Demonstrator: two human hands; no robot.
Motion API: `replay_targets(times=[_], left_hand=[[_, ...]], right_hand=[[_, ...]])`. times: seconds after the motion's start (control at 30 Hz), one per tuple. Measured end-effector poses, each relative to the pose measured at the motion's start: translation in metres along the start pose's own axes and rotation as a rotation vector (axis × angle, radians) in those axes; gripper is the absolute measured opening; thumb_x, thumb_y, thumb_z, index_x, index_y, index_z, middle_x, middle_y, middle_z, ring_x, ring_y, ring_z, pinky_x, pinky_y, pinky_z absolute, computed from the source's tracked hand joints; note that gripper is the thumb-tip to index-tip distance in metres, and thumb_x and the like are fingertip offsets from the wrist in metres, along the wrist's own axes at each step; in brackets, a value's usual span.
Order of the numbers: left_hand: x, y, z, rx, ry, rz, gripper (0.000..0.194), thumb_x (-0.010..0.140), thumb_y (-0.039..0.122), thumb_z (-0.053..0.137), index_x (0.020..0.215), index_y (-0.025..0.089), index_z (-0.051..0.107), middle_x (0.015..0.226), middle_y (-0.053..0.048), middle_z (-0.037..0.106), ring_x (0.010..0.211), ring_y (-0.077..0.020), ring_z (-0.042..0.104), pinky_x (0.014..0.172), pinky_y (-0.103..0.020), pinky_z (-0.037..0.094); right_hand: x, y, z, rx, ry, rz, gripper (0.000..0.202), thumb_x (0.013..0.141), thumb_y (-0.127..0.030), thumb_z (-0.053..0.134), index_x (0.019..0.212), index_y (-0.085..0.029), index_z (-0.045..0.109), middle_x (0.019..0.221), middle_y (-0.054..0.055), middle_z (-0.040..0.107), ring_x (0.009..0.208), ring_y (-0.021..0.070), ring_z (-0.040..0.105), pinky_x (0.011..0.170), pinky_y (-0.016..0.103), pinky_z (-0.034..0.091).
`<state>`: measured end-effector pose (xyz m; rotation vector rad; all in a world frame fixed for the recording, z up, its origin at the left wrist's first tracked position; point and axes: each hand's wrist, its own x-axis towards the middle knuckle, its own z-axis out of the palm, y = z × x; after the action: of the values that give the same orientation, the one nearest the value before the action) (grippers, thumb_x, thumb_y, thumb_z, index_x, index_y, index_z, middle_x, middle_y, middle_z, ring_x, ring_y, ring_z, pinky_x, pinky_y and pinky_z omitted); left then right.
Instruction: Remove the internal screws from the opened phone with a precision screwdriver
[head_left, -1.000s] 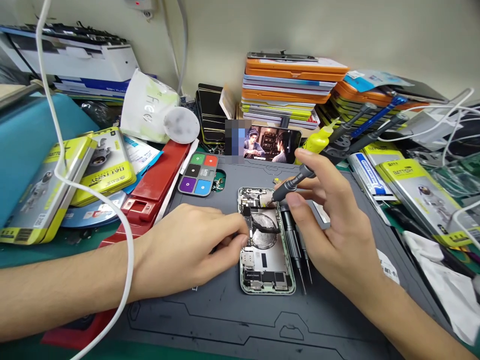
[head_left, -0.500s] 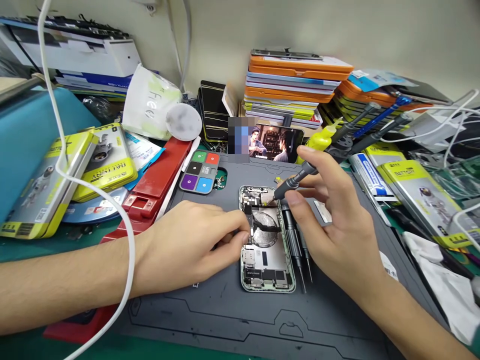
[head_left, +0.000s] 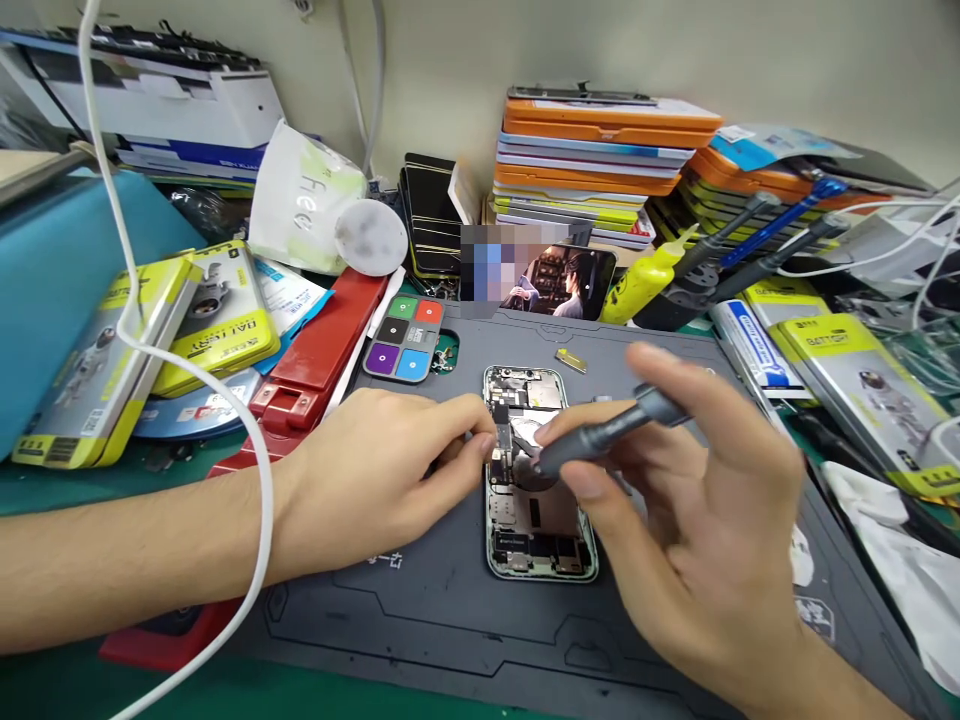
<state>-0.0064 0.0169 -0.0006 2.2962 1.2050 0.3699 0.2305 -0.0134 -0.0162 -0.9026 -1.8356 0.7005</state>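
An opened phone (head_left: 547, 520) lies on the grey mat, its inner boards, dark flex cable and round coil exposed. My left hand (head_left: 397, 460) rests at its left edge, thumb and forefinger pinched together against the frame; the fingertips' exact hold is partly hidden. In my right hand (head_left: 697, 510) is a dark grey screwdriver (head_left: 600, 438), gripped between thumb and fingers with the forefinger near its rear end. The driver slants over the middle of the phone, its tip blurred near the coil. My right hand covers the phone's upper right side.
Behind the phone lies a small gold-coloured part (head_left: 571, 360). A coloured screw tray (head_left: 403, 338) sits left of it. Further back stand a phone playing video (head_left: 581, 283), a yellow bottle (head_left: 641, 285) and stacked orange boxes (head_left: 607, 120). Battery boxes (head_left: 217, 320) and a white cable (head_left: 259, 480) are leftward.
My right hand has brought the screwdriver from the phone's top right corner down toward its middle, tilting it flatter. The screwdrivers beside the phone are now hidden. My left hand stays at the edge.
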Motion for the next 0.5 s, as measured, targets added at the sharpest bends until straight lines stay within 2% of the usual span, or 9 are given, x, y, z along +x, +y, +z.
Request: replay_targets(times=[0.1, 0.2, 0.33, 0.5], left_hand=[[-0.001, -0.001, -0.001, 0.001, -0.034, -0.016, 0.027, 0.110, 0.033, 0.039, 0.105, 0.023, 0.064, 0.077, 0.002, 0.068, 0.068, -0.0176, 0.065, 0.063, -0.028, 0.039], [-0.001, -0.002, -0.001, -0.006, -0.048, -0.004, 0.032, 0.112, 0.031, 0.035, 0.103, 0.022, 0.064, 0.077, 0.001, 0.067, 0.068, -0.0185, 0.064, 0.064, -0.029, 0.040], [0.000, -0.003, 0.000, -0.012, -0.057, -0.002, 0.031, 0.111, 0.031, 0.037, 0.096, 0.022, 0.063, 0.078, 0.000, 0.067, 0.068, -0.0185, 0.063, 0.064, -0.029, 0.039], [0.000, -0.003, 0.000, -0.025, -0.063, 0.016, 0.028, 0.110, 0.029, 0.037, 0.096, 0.022, 0.060, 0.080, 0.000, 0.067, 0.070, -0.0196, 0.064, 0.067, -0.030, 0.040]], right_hand=[[-0.008, 0.007, 0.004, 0.012, -0.077, -0.023, 0.085, 0.095, 0.001, 0.066, 0.165, -0.037, 0.037, 0.160, 0.009, 0.057, 0.120, 0.0277, 0.074, 0.084, 0.041, 0.073], [-0.010, 0.012, 0.007, -0.003, -0.115, -0.049, 0.089, 0.095, 0.004, 0.064, 0.167, -0.037, 0.033, 0.162, 0.008, 0.055, 0.122, 0.0266, 0.074, 0.092, 0.043, 0.072], [-0.008, 0.013, 0.008, -0.040, -0.132, -0.072, 0.090, 0.095, 0.004, 0.065, 0.167, -0.037, 0.032, 0.161, 0.008, 0.056, 0.129, 0.0292, 0.072, 0.097, 0.047, 0.072], [-0.005, 0.011, 0.008, -0.073, -0.155, -0.119, 0.087, 0.095, 0.003, 0.064, 0.167, -0.034, 0.033, 0.159, 0.007, 0.059, 0.141, 0.0302, 0.064, 0.100, 0.046, 0.071]])
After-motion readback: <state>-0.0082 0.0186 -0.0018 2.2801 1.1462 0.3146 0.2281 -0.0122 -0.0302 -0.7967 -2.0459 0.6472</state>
